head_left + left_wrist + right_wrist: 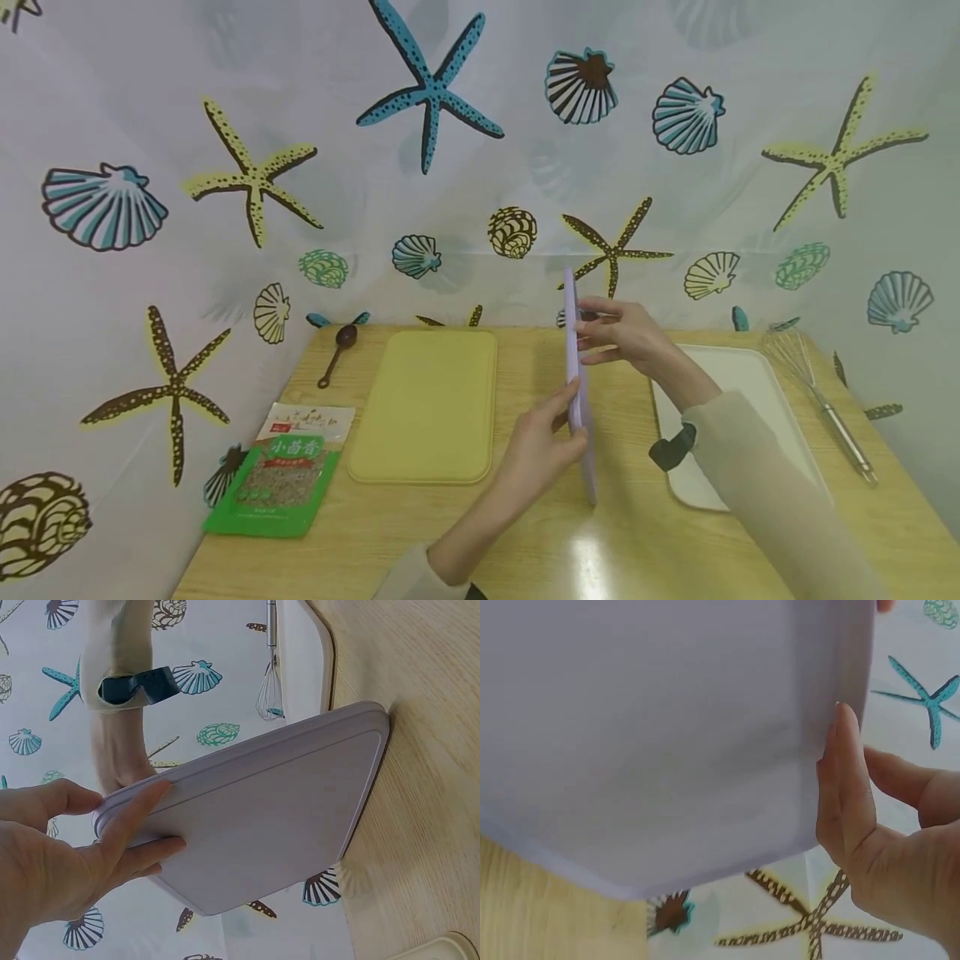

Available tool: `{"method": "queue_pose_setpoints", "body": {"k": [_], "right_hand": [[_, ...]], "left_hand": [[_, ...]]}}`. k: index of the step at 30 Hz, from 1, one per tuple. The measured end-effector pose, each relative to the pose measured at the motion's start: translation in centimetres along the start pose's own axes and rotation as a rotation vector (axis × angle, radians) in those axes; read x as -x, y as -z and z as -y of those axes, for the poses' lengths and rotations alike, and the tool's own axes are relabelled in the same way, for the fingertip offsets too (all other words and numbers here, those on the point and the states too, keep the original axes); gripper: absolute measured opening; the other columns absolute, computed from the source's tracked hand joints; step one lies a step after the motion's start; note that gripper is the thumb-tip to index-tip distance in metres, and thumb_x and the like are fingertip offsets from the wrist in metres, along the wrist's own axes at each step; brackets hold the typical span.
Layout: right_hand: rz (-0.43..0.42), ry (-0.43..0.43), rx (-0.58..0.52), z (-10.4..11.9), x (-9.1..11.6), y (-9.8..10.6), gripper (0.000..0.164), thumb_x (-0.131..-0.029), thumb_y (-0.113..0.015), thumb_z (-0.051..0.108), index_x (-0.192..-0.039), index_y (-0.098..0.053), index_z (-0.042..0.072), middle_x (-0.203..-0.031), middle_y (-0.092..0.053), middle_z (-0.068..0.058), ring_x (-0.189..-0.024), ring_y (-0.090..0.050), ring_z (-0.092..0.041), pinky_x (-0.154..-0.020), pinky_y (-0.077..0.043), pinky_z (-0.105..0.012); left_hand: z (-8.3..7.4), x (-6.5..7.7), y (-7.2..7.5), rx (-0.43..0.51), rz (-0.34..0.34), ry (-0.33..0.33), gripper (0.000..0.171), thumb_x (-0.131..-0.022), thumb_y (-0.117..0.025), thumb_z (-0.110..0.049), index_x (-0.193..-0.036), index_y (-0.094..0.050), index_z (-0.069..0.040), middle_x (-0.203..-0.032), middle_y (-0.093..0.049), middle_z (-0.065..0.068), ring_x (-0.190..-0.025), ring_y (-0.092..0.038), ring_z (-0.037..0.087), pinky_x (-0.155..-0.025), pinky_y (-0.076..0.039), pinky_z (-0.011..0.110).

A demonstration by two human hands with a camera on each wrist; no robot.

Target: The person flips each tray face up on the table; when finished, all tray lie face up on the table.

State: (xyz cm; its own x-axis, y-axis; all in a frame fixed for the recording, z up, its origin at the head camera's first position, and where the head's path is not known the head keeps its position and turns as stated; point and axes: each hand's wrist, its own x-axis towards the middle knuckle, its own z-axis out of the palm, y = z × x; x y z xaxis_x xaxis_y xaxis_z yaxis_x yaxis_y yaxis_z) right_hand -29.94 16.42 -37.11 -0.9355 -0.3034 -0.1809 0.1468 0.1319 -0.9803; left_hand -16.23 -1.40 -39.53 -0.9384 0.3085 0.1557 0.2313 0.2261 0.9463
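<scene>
A lavender tray is held on its edge, nearly edge-on in the head view. My left hand grips its near side, thumb on one face and fingers along the other. In the left wrist view, those fingers lie over its flat underside. Farther up the tray, my right hand holds the same rim from the right. The right wrist view has the right fingers against the hollow face, with the thumb at the outer edge. The tray's lower corner is down at the wooden table.
To the left lies a yellow tray, with a green seed packet and a dark brown spoon beyond it. A white tray sits under my right forearm, beside a whisk. A shell-patterned curtain closes off the back.
</scene>
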Motion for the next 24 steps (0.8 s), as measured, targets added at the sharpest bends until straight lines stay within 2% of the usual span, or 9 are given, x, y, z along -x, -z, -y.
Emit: {"method": "queue_pose_setpoints", "body": {"k": [5, 9, 13, 16, 20, 24], "right_hand": [[-0.027, -0.051, 0.073, -4.3, 0.1, 1.6, 0.056, -0.102, -0.048, 0.022, -0.146, -0.029, -0.007, -0.128, -0.051, -0.036, -0.103, -0.064, -0.04, -0.079, -0.058, -0.043], [-0.031, -0.117, 0.241, -8.2, 0.7, 1.8, 0.058, -0.103, -0.045, 0.023, -0.144, -0.027, -0.014, -0.134, -0.044, -0.038, -0.112, -0.056, -0.048, -0.079, -0.058, -0.046], [-0.034, -0.141, 0.369, -10.9, 1.6, 1.4, 0.061, -0.102, -0.047, 0.027, -0.138, -0.031, -0.02, -0.136, -0.04, -0.04, -0.109, -0.057, -0.05, -0.077, -0.058, -0.048], [-0.022, -0.148, 0.377, -12.1, 2.0, 1.1, 0.057, -0.101, -0.048, 0.027, -0.131, -0.039, -0.021, -0.131, -0.044, -0.041, -0.105, -0.06, -0.049, -0.075, -0.059, -0.046], [-0.022, -0.159, 0.338, -12.9, 2.0, 0.6, 0.048, -0.099, -0.053, 0.024, -0.122, -0.052, -0.018, -0.118, -0.058, -0.035, -0.101, -0.063, -0.044, -0.073, -0.059, -0.044], [-0.027, -0.164, 0.33, -13.2, 2.0, 0.4, 0.045, -0.096, -0.059, 0.02, -0.122, -0.054, -0.017, -0.112, -0.063, -0.03, -0.101, -0.064, -0.042, -0.073, -0.059, -0.043]], "left_hand": [[0.3, 0.2, 0.2, 0.046, -0.037, 0.032, 0.063, -0.085, -0.056, 0.001, -0.146, -0.038, -0.002, -0.149, -0.036, 0.02, -0.123, -0.049, 0.042, -0.083, -0.056, 0.033], [0.8, 0.4, 0.6, 0.146, -0.075, 0.083, 0.067, -0.082, -0.055, 0.005, -0.146, -0.038, -0.004, -0.149, -0.035, 0.023, -0.124, -0.049, 0.041, -0.076, -0.058, 0.03], [1.1, 0.6, 1.1, 0.21, -0.105, 0.112, 0.069, -0.081, -0.054, 0.005, -0.147, -0.037, -0.005, -0.149, -0.033, 0.024, -0.124, -0.049, 0.041, -0.074, -0.059, 0.03], [1.2, 0.6, 1.5, 0.227, -0.131, 0.114, 0.069, -0.08, -0.054, 0.004, -0.147, -0.037, -0.003, -0.15, -0.034, 0.023, -0.122, -0.052, 0.04, -0.073, -0.059, 0.032], [1.3, 0.6, 2.1, 0.233, -0.156, 0.113, 0.066, -0.082, -0.054, 0.002, -0.146, -0.036, 0.0, -0.147, -0.038, 0.023, -0.118, -0.055, 0.039, -0.072, -0.059, 0.032], [1.6, 0.5, 2.7, 0.26, -0.164, 0.14, 0.065, -0.083, -0.052, 0.003, -0.146, -0.035, 0.001, -0.145, -0.04, 0.026, -0.116, -0.057, 0.039, -0.071, -0.059, 0.033]]}}
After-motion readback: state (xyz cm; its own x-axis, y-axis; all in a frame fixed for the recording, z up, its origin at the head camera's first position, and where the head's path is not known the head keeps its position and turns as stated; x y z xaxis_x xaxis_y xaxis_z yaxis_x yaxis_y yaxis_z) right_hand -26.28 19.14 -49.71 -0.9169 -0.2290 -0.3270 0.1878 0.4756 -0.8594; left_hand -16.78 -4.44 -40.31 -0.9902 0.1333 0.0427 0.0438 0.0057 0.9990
